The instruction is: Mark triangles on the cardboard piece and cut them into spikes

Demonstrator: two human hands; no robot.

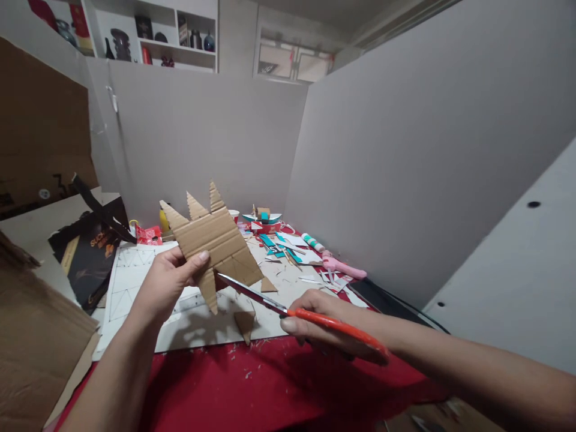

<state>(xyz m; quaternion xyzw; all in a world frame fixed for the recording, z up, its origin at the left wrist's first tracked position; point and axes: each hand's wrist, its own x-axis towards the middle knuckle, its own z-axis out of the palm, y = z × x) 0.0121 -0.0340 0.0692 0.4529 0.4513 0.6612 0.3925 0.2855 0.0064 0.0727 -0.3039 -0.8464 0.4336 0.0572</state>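
Item: corrugated cardboard piece, raised above the white board; three pointed teeth at its upper edge, one hanging at its lower edge, pencil lines near the lower right corner. Left hand: fingers pinching the piece, thumb on its face. Right hand: fingers closed round the orange handles of a pair of scissors, blade tips at the lower notch.

Writing: black carton, left, lettered "SUC", the rest hidden; teal-and-white scrap, letters "ST"; red packet, pale print too small to read. Board: pencilled triangles.

Edges and room: board's near edge meets the red worktop, which runs on toward the wearer; cardboard triangle offcut just inside that edge. Grey partition bounds the right; brown cardboard box stands beside the left forearm.
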